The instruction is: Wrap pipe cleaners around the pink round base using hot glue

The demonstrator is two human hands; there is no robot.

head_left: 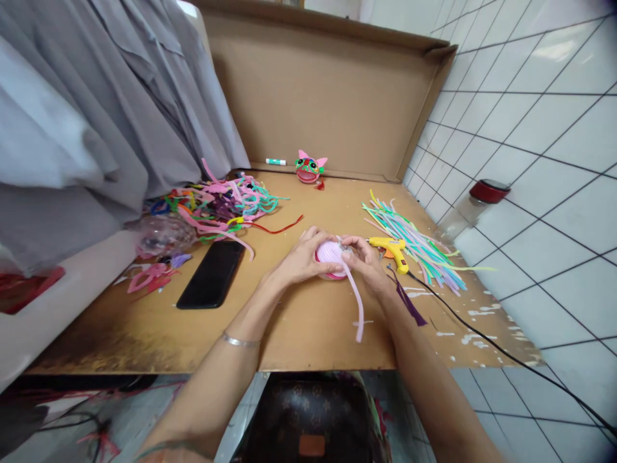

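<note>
Over the middle of the table, a round piece (330,254) wound from pale pink pipe cleaner, with a darker pink edge, sits between my two hands. My left hand (304,258) is closed around its left side, the thumb lying across the front. On the right side my right hand (365,260) pinches the pale pink pipe cleaner (357,305), whose loose end hangs down toward me. Something small and shiny shows at the right fingertips, too small to name. Just right of that hand lies a yellow hot glue gun (393,247), with a purple tassel (409,303) below it.
Colourful pipe cleaners (414,238) lie in a bundle at the right; a tangled heap (236,199) sits at the left. A black phone (211,274), a lidded jar (465,215), a cat-eared figure (309,168) and a glue stick (276,162) surround the work. The gun's cord (482,329) runs off right.
</note>
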